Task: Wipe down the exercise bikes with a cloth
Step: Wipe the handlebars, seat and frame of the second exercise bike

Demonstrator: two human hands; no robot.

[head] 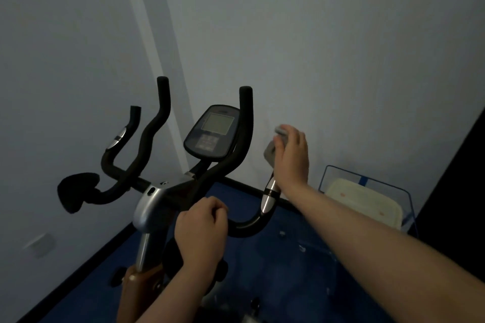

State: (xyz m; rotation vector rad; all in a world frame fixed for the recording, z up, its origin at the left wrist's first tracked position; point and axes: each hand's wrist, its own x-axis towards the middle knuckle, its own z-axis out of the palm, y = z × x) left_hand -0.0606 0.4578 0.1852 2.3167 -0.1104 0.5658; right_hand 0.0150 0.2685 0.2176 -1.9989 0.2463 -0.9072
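An exercise bike [152, 207] with black curved handlebars and a silver stem fills the middle of the view. Its dark console [212, 132] with a grey screen sits between the two upright bars. My left hand [200, 231] is closed around the black handlebar just right of the stem. My right hand [291, 157] is wrapped around the upper end of the outer right handlebar grip, with a grey cloth [271, 151] pressed under its fingers. The chrome pulse sensor [269, 195] shows below that hand.
White walls stand close behind the bike, meeting in a corner. The floor [288, 257] is dark blue. A blue wire-frame basket [367, 191] holding a pale folded towel sits at the right by the wall. A dark panel edges the far right.
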